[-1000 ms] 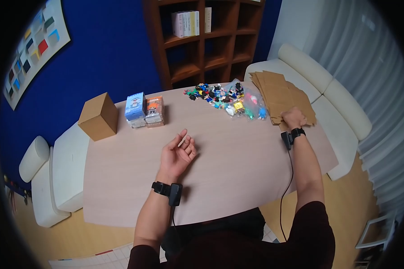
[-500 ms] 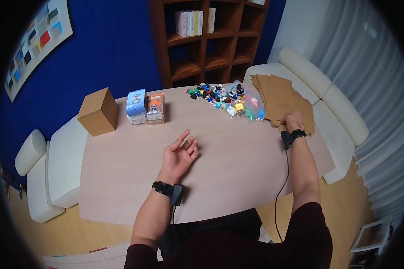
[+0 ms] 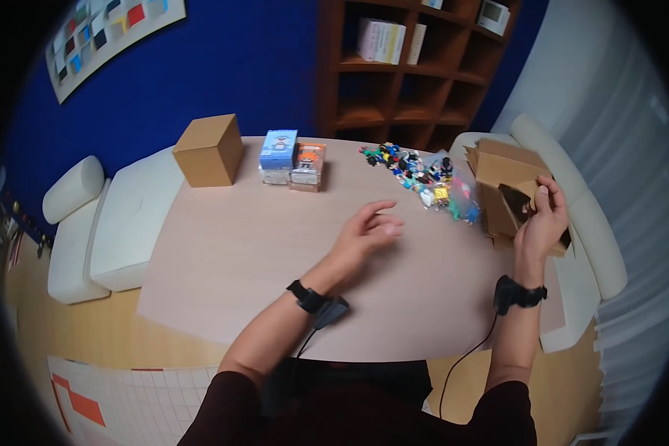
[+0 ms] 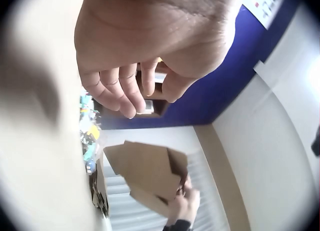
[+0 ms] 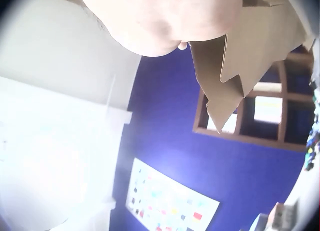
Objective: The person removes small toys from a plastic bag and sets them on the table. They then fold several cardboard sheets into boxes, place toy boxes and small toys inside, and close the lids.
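Observation:
My right hand (image 3: 543, 227) pinches the edge of a partly unfolded cardboard box (image 4: 147, 171), raised above the table's right end. Its flaps (image 5: 220, 100) stick out in the right wrist view. More flattened cardboard (image 4: 99, 188) lies below it at the table edge. My left hand (image 3: 364, 238) hovers over the middle of the table with loosely bent fingers (image 4: 127, 93) and holds nothing. Just beyond it is a pile of small colourful figurines (image 3: 412, 167), some inside a clear plastic bag (image 3: 464, 195).
An upright brown cardboard box (image 3: 208, 152) stands at the table's far left. Beside it are a blue toy box (image 3: 279, 151) and an orange one (image 3: 308, 167) on the table (image 3: 223, 260). White sofas (image 3: 130, 223) flank both ends; a wooden bookshelf (image 3: 394, 82) rises behind.
My right hand has lifted a cardboard box off the flattened stack, and it has partly opened. My left hand has moved right and turned palm downward. The head view has shifted left.

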Motion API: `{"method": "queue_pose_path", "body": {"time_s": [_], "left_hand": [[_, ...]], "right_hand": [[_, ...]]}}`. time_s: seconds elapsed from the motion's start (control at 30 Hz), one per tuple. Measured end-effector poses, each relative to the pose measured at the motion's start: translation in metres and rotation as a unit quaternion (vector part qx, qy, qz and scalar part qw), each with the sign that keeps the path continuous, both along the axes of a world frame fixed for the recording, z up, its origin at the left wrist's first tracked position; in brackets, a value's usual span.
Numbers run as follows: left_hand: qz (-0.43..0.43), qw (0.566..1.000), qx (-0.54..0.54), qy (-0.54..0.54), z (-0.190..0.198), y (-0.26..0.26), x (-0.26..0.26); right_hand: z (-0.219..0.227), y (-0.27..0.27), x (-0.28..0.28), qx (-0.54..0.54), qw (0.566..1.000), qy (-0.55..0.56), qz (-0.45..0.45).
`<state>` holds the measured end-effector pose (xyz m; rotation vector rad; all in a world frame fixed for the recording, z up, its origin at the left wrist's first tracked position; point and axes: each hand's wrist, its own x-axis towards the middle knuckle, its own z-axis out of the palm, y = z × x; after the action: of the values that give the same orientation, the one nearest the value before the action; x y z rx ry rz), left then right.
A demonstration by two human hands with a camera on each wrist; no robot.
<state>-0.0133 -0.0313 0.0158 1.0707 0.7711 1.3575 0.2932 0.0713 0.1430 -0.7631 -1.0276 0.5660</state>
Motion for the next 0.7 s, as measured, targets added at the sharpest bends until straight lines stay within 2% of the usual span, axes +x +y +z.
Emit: {"method": "queue_pose_path", "body": {"time_s": [0.07,0.17,0.3,0.37,0.43,0.7], "left_hand": [[-0.008,0.996,0.08,0.037,0.021,-0.003,0.015],[0.059,0.989,0.135,0.034,0.06,-0.013,0.031],[0.134,0.968,0.213,-0.015,0.077,-0.009,0.033],[0.231,0.95,0.207,0.032,0.081,-0.009,0.027],[0.298,0.928,0.202,0.09,0.08,-0.005,0.017],[0.296,0.938,0.158,-0.081,0.09,-0.004,0.023]], "right_hand": [[-0.003,-0.028,-0.032,0.033,0.999,-0.022,0.033],[-0.018,-0.052,-0.077,0.091,0.994,-0.038,0.052],[-0.038,-0.064,-0.119,0.089,0.978,-0.009,0.191],[-0.037,-0.07,-0.132,0.029,0.957,0.059,0.282],[-0.038,-0.07,-0.141,-0.012,0.949,0.071,0.308],[-0.046,-0.053,-0.156,-0.052,0.902,0.116,0.413]]}}
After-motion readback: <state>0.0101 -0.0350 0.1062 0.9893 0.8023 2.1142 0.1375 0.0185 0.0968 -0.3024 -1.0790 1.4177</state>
